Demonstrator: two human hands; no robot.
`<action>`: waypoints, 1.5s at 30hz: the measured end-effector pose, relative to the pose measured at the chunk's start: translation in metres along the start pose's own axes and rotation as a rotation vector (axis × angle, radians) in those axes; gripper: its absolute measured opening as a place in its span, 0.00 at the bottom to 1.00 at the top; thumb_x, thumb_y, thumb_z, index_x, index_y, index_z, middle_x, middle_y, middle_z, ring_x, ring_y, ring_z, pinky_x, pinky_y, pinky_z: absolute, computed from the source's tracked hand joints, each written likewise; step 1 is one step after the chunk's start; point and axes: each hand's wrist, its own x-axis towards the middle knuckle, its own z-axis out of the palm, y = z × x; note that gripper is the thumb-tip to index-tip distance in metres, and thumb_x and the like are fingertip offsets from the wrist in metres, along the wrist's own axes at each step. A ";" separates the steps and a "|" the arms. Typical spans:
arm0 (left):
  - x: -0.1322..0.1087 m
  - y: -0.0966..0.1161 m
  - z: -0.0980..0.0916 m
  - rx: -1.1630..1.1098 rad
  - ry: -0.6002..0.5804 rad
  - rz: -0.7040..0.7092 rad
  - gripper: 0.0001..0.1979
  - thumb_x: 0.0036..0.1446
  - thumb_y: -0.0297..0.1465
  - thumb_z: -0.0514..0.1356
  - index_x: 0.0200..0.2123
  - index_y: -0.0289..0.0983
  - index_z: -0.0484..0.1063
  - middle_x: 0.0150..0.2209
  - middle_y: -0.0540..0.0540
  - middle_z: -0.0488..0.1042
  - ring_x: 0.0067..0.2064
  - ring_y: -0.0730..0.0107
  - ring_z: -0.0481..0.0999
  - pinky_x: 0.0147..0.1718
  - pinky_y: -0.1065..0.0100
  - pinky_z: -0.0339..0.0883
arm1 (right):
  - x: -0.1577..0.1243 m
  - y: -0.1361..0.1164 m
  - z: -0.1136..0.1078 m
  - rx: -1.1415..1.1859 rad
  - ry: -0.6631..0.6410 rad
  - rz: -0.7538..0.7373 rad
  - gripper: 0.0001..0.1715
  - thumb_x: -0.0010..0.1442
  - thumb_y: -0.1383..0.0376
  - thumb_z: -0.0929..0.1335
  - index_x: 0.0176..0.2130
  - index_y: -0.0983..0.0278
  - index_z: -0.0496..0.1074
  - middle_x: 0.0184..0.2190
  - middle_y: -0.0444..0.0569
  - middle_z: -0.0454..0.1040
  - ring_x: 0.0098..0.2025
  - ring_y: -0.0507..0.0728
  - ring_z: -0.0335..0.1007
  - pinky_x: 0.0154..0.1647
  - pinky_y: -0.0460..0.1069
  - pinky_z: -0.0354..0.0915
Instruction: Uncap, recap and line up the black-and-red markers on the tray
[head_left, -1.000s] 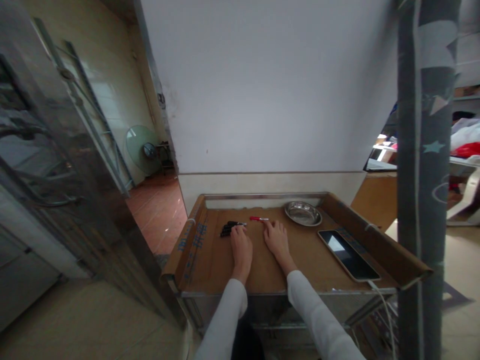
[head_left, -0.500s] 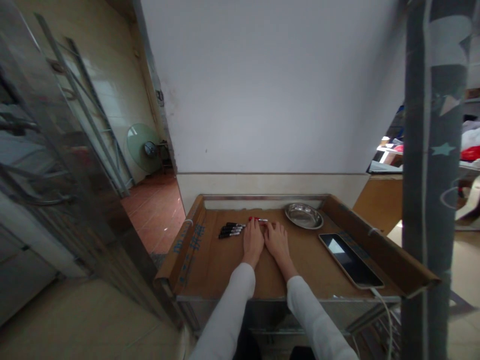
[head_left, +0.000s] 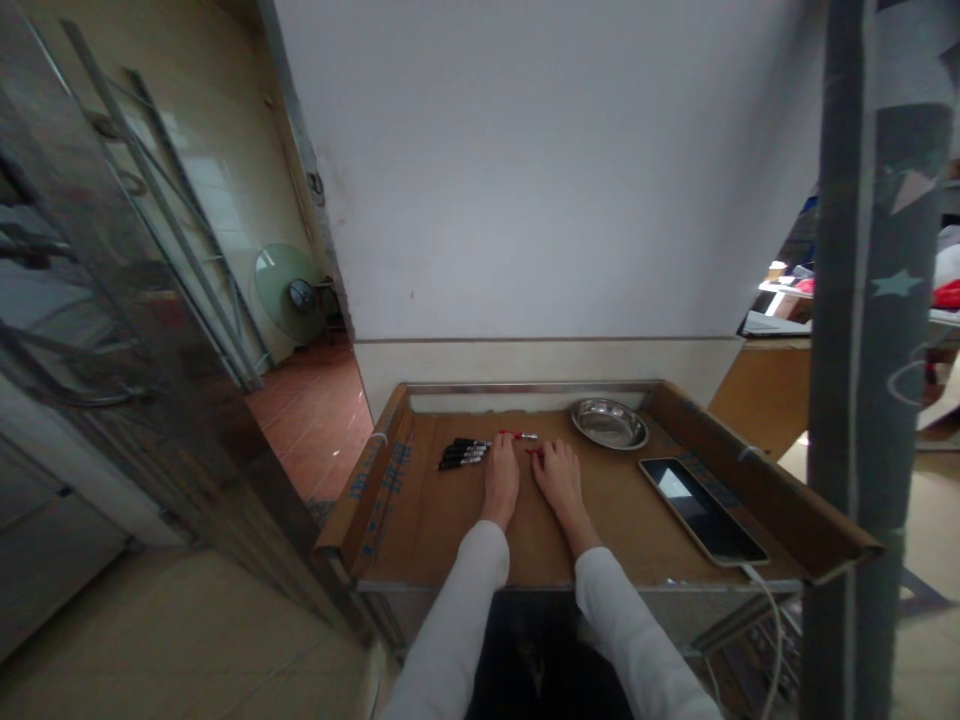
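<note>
My left hand [head_left: 502,478] rests over the middle of the cardboard, its fingers bent together and pointing away from me. Whatever they hold, if anything, is hidden beneath them. Just left of it several black markers [head_left: 461,455] lie side by side, some ends close to my fingers. A red and white marker [head_left: 519,435] lies crosswise right beyond my left fingertips. My right hand [head_left: 559,475] is a little to the right, thumb and fingers closed on a small red cap-like piece [head_left: 534,452]. A gap of bare cardboard separates the two hands.
A shiny oval metal dish [head_left: 610,424] stands at the back right. Nearer, a phone [head_left: 703,511] lies with a white cable [head_left: 776,635] plugged in. Folded cardboard walls [head_left: 765,480] edge the table's sides. A grey wrapped post [head_left: 862,400] rises at the right.
My hands have drawn apart, widening the gap between them. The small red piece at my right fingers shows more clearly, apart from the red marker behind. The view has shifted slightly.
</note>
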 end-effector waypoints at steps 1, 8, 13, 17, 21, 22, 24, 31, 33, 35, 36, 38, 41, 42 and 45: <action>0.000 0.000 0.000 0.005 0.013 -0.002 0.19 0.57 0.18 0.42 0.47 0.32 0.66 0.46 0.37 0.69 0.49 0.64 0.69 0.50 0.60 0.64 | 0.000 0.000 0.000 -0.003 -0.002 0.004 0.11 0.61 0.65 0.60 0.38 0.65 0.69 0.39 0.55 0.69 0.42 0.60 0.63 0.40 0.51 0.54; 0.004 -0.003 0.005 0.047 0.031 -0.002 0.17 0.58 0.19 0.44 0.46 0.32 0.67 0.44 0.39 0.70 0.49 0.64 0.69 0.50 0.60 0.64 | 0.000 0.000 -0.002 -0.006 -0.035 0.036 0.11 0.62 0.65 0.59 0.39 0.65 0.69 0.39 0.54 0.69 0.42 0.59 0.63 0.39 0.50 0.53; 0.005 -0.004 0.005 0.115 0.030 -0.002 0.17 0.58 0.19 0.45 0.45 0.31 0.68 0.45 0.38 0.70 0.49 0.63 0.68 0.49 0.61 0.63 | 0.000 -0.001 -0.006 0.001 -0.048 0.028 0.12 0.63 0.66 0.59 0.40 0.65 0.69 0.40 0.54 0.69 0.43 0.59 0.62 0.40 0.50 0.53; 0.005 -0.003 0.004 0.155 0.021 -0.005 0.15 0.59 0.20 0.46 0.44 0.32 0.69 0.43 0.39 0.71 0.47 0.63 0.69 0.47 0.61 0.63 | 0.001 -0.001 -0.005 -0.002 -0.052 0.037 0.12 0.63 0.65 0.59 0.40 0.66 0.69 0.40 0.54 0.69 0.43 0.59 0.63 0.39 0.50 0.53; 0.003 -0.003 0.003 0.160 0.005 0.003 0.14 0.59 0.19 0.46 0.39 0.32 0.70 0.40 0.41 0.72 0.44 0.64 0.69 0.46 0.61 0.63 | 0.002 0.001 -0.001 -0.001 -0.044 0.020 0.12 0.63 0.65 0.59 0.40 0.66 0.69 0.39 0.54 0.70 0.42 0.59 0.63 0.40 0.50 0.53; 0.003 -0.003 0.003 0.156 0.006 0.001 0.14 0.59 0.19 0.46 0.38 0.32 0.70 0.40 0.41 0.71 0.43 0.64 0.69 0.46 0.61 0.63 | 0.002 0.001 0.000 -0.001 -0.041 0.015 0.12 0.63 0.65 0.59 0.40 0.66 0.69 0.39 0.54 0.70 0.42 0.59 0.63 0.40 0.50 0.53; 0.001 -0.003 0.003 0.141 0.002 0.009 0.13 0.59 0.20 0.47 0.37 0.33 0.70 0.40 0.41 0.71 0.43 0.65 0.69 0.46 0.61 0.63 | 0.002 0.002 0.002 0.000 -0.039 -0.001 0.12 0.63 0.65 0.59 0.40 0.66 0.69 0.40 0.54 0.70 0.42 0.59 0.63 0.39 0.50 0.53; -0.004 -0.002 0.000 0.020 -0.038 0.054 0.10 0.59 0.21 0.50 0.39 0.34 0.70 0.40 0.42 0.72 0.43 0.65 0.69 0.46 0.61 0.63 | 0.004 0.004 0.003 0.090 -0.056 -0.064 0.12 0.63 0.66 0.59 0.40 0.66 0.69 0.39 0.53 0.72 0.43 0.59 0.64 0.41 0.50 0.54; -0.004 -0.001 -0.002 -0.070 -0.036 0.033 0.10 0.58 0.21 0.51 0.38 0.34 0.71 0.40 0.43 0.72 0.43 0.65 0.70 0.46 0.62 0.63 | 0.004 0.005 0.002 0.143 -0.053 -0.077 0.12 0.63 0.67 0.59 0.40 0.65 0.70 0.39 0.52 0.73 0.42 0.58 0.65 0.41 0.50 0.54; -0.003 0.000 -0.004 -0.154 -0.033 0.014 0.11 0.58 0.21 0.51 0.37 0.35 0.72 0.39 0.43 0.72 0.43 0.66 0.70 0.46 0.63 0.64 | 0.005 0.005 0.001 0.200 -0.047 -0.093 0.12 0.63 0.68 0.59 0.40 0.65 0.70 0.39 0.52 0.74 0.42 0.58 0.66 0.41 0.49 0.55; -0.002 0.000 -0.005 -0.189 -0.032 0.009 0.11 0.57 0.20 0.52 0.37 0.35 0.73 0.39 0.43 0.73 0.43 0.66 0.70 0.46 0.63 0.64 | 0.005 0.005 0.000 0.228 -0.044 -0.102 0.12 0.63 0.68 0.59 0.40 0.65 0.70 0.39 0.51 0.74 0.42 0.57 0.67 0.41 0.49 0.55; -0.002 0.000 -0.007 -0.248 -0.041 0.015 0.11 0.57 0.20 0.52 0.36 0.35 0.74 0.39 0.43 0.73 0.43 0.67 0.71 0.46 0.63 0.65 | 0.004 0.005 -0.002 0.269 -0.047 -0.118 0.13 0.63 0.68 0.59 0.40 0.64 0.71 0.39 0.50 0.75 0.42 0.57 0.67 0.41 0.48 0.56; -0.002 0.000 -0.008 -0.307 -0.067 0.062 0.11 0.57 0.21 0.53 0.35 0.35 0.75 0.39 0.43 0.74 0.43 0.67 0.71 0.47 0.63 0.65 | 0.003 0.005 -0.004 0.271 -0.056 -0.110 0.13 0.62 0.68 0.59 0.40 0.64 0.72 0.39 0.50 0.76 0.41 0.57 0.68 0.42 0.49 0.56; -0.003 0.001 -0.008 -0.317 -0.069 0.077 0.11 0.57 0.21 0.53 0.36 0.35 0.74 0.39 0.44 0.74 0.43 0.67 0.72 0.47 0.63 0.65 | 0.002 0.005 -0.006 0.262 -0.055 -0.103 0.13 0.62 0.68 0.59 0.40 0.64 0.72 0.39 0.50 0.76 0.41 0.57 0.68 0.42 0.49 0.56; -0.005 0.001 -0.009 -0.320 -0.052 0.109 0.12 0.57 0.21 0.52 0.38 0.36 0.73 0.39 0.44 0.74 0.44 0.67 0.71 0.48 0.62 0.65 | -0.002 0.004 -0.010 0.244 -0.040 -0.108 0.14 0.62 0.68 0.59 0.41 0.63 0.72 0.39 0.51 0.76 0.41 0.57 0.68 0.42 0.50 0.56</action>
